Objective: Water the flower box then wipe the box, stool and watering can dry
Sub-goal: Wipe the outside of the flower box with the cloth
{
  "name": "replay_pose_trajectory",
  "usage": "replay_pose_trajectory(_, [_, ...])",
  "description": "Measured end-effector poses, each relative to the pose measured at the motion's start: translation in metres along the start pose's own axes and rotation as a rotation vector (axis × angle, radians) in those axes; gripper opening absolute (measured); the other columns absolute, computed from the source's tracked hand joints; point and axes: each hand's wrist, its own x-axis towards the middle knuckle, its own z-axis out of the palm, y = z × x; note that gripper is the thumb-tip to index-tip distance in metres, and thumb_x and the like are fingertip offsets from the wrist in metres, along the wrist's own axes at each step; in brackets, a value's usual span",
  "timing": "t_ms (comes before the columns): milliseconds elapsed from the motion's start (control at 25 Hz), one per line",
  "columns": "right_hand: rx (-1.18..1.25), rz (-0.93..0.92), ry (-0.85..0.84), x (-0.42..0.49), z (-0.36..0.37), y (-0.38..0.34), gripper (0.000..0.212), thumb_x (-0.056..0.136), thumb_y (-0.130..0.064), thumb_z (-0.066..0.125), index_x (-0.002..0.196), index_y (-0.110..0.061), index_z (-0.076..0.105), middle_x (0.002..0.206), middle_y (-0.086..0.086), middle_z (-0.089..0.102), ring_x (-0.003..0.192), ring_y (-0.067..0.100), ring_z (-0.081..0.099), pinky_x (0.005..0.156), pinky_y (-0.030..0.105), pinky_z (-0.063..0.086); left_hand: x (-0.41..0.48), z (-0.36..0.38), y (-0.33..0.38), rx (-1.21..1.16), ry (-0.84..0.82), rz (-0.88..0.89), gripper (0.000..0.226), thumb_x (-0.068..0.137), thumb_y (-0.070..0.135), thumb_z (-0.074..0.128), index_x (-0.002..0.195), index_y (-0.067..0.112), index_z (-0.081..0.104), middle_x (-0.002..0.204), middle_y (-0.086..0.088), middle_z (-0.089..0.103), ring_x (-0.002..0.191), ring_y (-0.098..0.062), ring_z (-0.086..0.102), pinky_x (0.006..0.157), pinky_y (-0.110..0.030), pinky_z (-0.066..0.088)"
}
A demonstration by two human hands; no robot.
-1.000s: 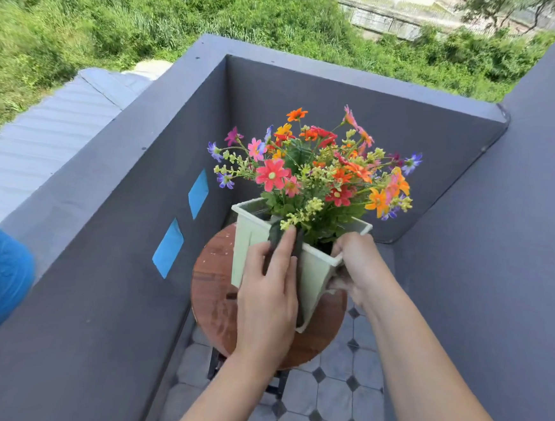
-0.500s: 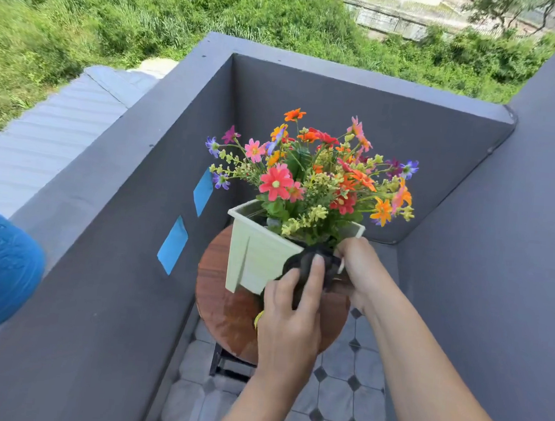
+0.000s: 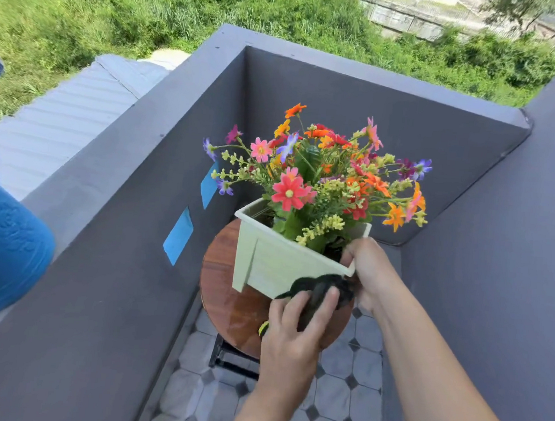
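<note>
A pale green flower box (image 3: 278, 263) full of colourful flowers (image 3: 319, 173) stands tilted on a round wooden stool (image 3: 229, 293). My right hand (image 3: 369, 270) grips the box's near right corner at the rim. My left hand (image 3: 296, 331) holds a dark cloth (image 3: 316, 288) against the lower front of the box, near its right corner. A bit of yellow-green shows under this hand. The blue watering can (image 3: 1, 241) sits on the ledge at far left, partly cut off.
Grey balcony walls (image 3: 116, 264) enclose the stool on the left, back and right. Two blue tape patches (image 3: 178, 235) mark the left wall. Tiled floor (image 3: 337, 401) lies below. Wet sheen shows on the stool top.
The box has turned, showing its wide front face. My left hand slid the cloth from the rim down to the lower front near the right corner. My right hand kept its grip.
</note>
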Motion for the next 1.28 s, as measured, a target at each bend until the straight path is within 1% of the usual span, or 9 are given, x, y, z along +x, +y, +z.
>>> replay_pose_trajectory(160, [0.084,0.028,0.009,-0.001,0.001,0.003,0.017,0.071,0.005,0.032,0.067,-0.012,0.033,0.069,0.005,0.033,0.061,0.025,0.042,0.062,0.037,0.048,-0.004,-0.002,-0.013,-0.142,0.028,-0.507,0.053,0.091,0.019,0.045,0.134,0.041,0.026,0.121,-0.006,0.036,0.11,-0.03,0.048,0.085,-0.047,0.053])
replay_pose_trajectory(320, [0.066,0.036,0.033,-0.004,0.002,0.003,0.02,0.072,0.006,0.032,0.063,-0.012,0.031,0.07,0.004,0.031,0.061,0.024,0.037,0.054,0.027,0.042,-0.023,-0.004,0.0,-0.074,-0.106,-0.158,0.096,0.067,-0.006,0.075,0.137,0.037,0.027,0.119,-0.006,0.037,0.102,-0.025,0.043,0.072,-0.03,0.051])
replay_pose_trajectory(480, [-0.012,0.081,0.041,-0.007,-0.002,0.005,0.022,0.072,0.005,0.035,0.062,-0.014,0.029,0.069,0.004,0.031,0.057,0.024,0.033,0.05,0.027,0.031,0.003,-0.011,-0.012,0.131,-0.004,0.124,0.061,0.081,0.001,0.058,0.133,0.03,0.045,0.115,-0.005,0.042,0.092,-0.026,0.045,0.064,-0.032,0.054])
replay_pose_trajectory(680, [0.054,0.079,0.024,-0.009,-0.01,0.01,0.027,0.076,0.009,0.029,0.061,-0.014,0.03,0.064,0.006,0.028,0.054,0.022,0.037,0.052,0.028,0.04,0.064,-0.028,-0.047,-0.046,0.125,-0.645,0.04,0.096,0.02,0.043,0.135,0.023,0.047,0.123,-0.01,0.051,0.106,-0.03,0.049,0.089,-0.038,0.045])
replay_pose_trajectory(840, [-0.034,0.006,-0.002,-0.006,-0.018,0.01,0.03,0.067,0.011,0.028,0.055,-0.016,0.023,0.05,0.002,0.023,0.052,0.019,0.023,0.046,0.02,0.025,0.096,-0.048,-0.079,-0.468,-0.181,-0.893,0.038,0.093,0.033,0.048,0.129,0.025,0.056,0.121,0.005,0.059,0.115,-0.011,0.051,0.097,-0.021,0.034])
replay_pose_trajectory(1000, [-0.074,0.019,-0.036,-0.001,-0.022,0.006,0.027,0.068,0.009,0.028,0.059,-0.016,0.026,0.039,0.0,0.029,0.05,0.018,0.023,0.045,0.02,0.022,0.117,-0.063,-0.083,-0.764,-0.437,-0.975,0.07,0.063,0.077,0.054,0.11,0.028,0.069,0.116,0.003,0.069,0.112,-0.017,0.06,0.103,-0.043,0.043])
replay_pose_trajectory(1120, [-0.032,0.02,-0.101,-0.004,-0.025,0.007,0.017,0.068,0.002,0.035,0.059,-0.011,0.033,0.049,0.003,0.034,0.051,0.019,0.029,0.043,0.017,0.029,0.121,-0.065,-0.073,-0.612,-0.394,-0.93,0.066,0.058,0.059,0.063,0.113,0.024,0.066,0.116,-0.004,0.068,0.112,-0.021,0.06,0.1,-0.044,0.046])
replay_pose_trajectory(1200, [0.066,0.019,-0.099,-0.008,-0.026,0.009,0.005,0.075,-0.012,0.044,0.078,-0.009,0.048,0.069,0.009,0.043,0.056,0.019,0.042,0.047,0.02,0.038,0.127,-0.065,-0.069,-0.552,-0.335,-0.969,0.055,0.054,0.044,0.06,0.099,0.013,0.067,0.11,-0.015,0.064,0.111,-0.032,0.058,0.094,-0.048,0.048])
replay_pose_trajectory(1280, [0.299,-0.042,-0.099,-0.011,-0.026,0.019,0.025,0.077,-0.028,0.051,0.093,-0.011,0.056,0.082,0.01,0.054,0.067,0.019,0.055,0.058,0.028,0.043,0.13,-0.066,-0.061,-0.499,-0.321,-1.014,0.049,0.05,0.042,0.055,0.087,0.012,0.066,0.103,-0.011,0.065,0.108,-0.036,0.058,0.089,-0.049,0.05])
